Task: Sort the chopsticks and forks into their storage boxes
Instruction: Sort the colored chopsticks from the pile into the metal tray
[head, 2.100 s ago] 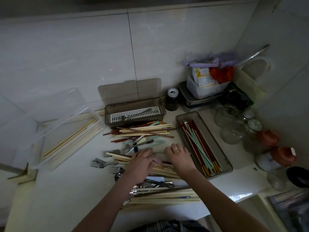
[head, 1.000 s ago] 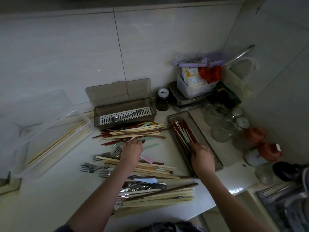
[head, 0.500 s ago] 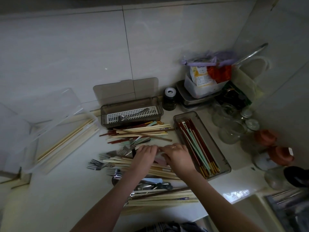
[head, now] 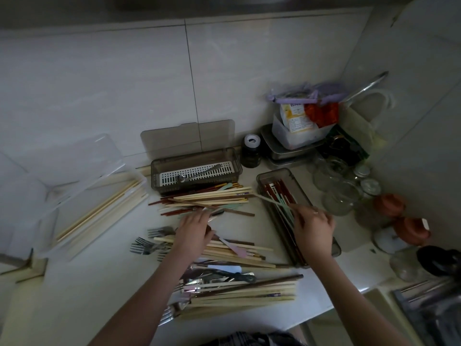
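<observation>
A heap of wooden, red and mint chopsticks (head: 212, 197) lies on the white counter, with more chopsticks (head: 239, 292) nearer me. Several metal forks (head: 147, 242) lie at the left of the heap. My right hand (head: 313, 229) pinches a mint-green chopstick (head: 273, 202) over the grey box (head: 296, 181) that holds red and mint chopsticks. My left hand (head: 193, 232) rests on the heap, its fingers reaching among the sticks; what they touch is unclear. A grey box with a white grate (head: 197, 171) holds one metal utensil. A clear box (head: 82, 208) at the left holds pale wooden chopsticks.
Glass jars (head: 336, 186) and brown-lidded pots (head: 401, 218) crowd the right side of the counter. A dark bottle (head: 250, 152), a steel tin and a tub of packets (head: 299, 131) stand at the back wall. A sink edge (head: 429, 310) shows at the lower right.
My right hand has moved from the heap to the grey box on the right, now holding a mint-green chopstick. My left hand has slid slightly toward the back of the heap.
</observation>
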{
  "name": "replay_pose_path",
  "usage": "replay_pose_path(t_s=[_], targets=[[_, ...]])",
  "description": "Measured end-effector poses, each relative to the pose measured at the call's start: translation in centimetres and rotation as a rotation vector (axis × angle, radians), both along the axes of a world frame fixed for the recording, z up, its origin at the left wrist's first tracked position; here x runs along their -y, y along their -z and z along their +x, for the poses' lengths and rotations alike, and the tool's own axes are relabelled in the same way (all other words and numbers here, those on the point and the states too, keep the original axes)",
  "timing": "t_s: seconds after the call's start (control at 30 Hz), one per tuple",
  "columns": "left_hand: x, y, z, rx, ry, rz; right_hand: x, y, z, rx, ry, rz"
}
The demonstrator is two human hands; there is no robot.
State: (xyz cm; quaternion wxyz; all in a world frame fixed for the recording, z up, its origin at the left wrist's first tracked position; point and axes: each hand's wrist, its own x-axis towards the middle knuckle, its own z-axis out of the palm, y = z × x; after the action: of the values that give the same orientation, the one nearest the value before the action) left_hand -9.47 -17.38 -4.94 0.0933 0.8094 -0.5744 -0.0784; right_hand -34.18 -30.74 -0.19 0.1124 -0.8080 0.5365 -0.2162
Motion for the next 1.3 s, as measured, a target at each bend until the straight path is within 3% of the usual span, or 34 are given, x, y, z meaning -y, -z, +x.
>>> replay_pose_path(t_s=[0.07, 0.2, 0.33, 0.43, 0.57, 0.73, 0.8, 0.93, 1.03, 1.2, 1.3], targets=[[0.0, -0.1, 0.3, -0.006, -0.001, 0.017, 0.1, -0.2, -0.7, -0.036, 0.099, 0.063], [-0.5, -0.1, 0.4, -0.015, 0.026, -0.007, -0.8, 0.4, -1.4, -0.398, 0.037, 0.23], [-1.5, 0.0, -0.1, -0.072, 0.049, -0.041, -1.1, -0.1, -0.8, -0.454, 0.07, 0.278], [-2.1, 0.2, -0.5, -0.099, 0.043, -0.051, -1.2, -0.1, -0.7, -0.415, 0.068, 0.266], [-2.1, 0.3, -0.5, -0.142, 0.036, -0.103, -1.5, 1.2, -0.8, -0.154, 0.037, 0.084], [-1.3, -0.5, -0.5, -0.229, -0.023, -0.129, -2.3, 1.3, 2.0, 0.008, -0.205, -0.173], [-1.0, -0.5, -0.3, -0.238, -0.013, -0.122, -2.1, 1.7, 3.6, 0.022, -0.365, -0.122], [-1.1, -0.5, 0.0, -0.22, -0.002, -0.103, -1.7, 2.7, 6.8, -0.107, -0.567, 0.225], [-1.4, -0.2, 0.4, -0.287, -0.042, -0.103, -1.2, 3.7, 8.5, -0.26, -0.591, 0.289], [-1.5, 0.2, 1.0, -0.512, -0.124, -0.081, 0.0, 4.5, 10.2, -0.326, -0.542, 0.348], [-1.5, 0.0, 0.9, -0.446, -0.134, -0.125, 0.1, 4.2, 10.7, -0.298, -0.564, 0.403]])
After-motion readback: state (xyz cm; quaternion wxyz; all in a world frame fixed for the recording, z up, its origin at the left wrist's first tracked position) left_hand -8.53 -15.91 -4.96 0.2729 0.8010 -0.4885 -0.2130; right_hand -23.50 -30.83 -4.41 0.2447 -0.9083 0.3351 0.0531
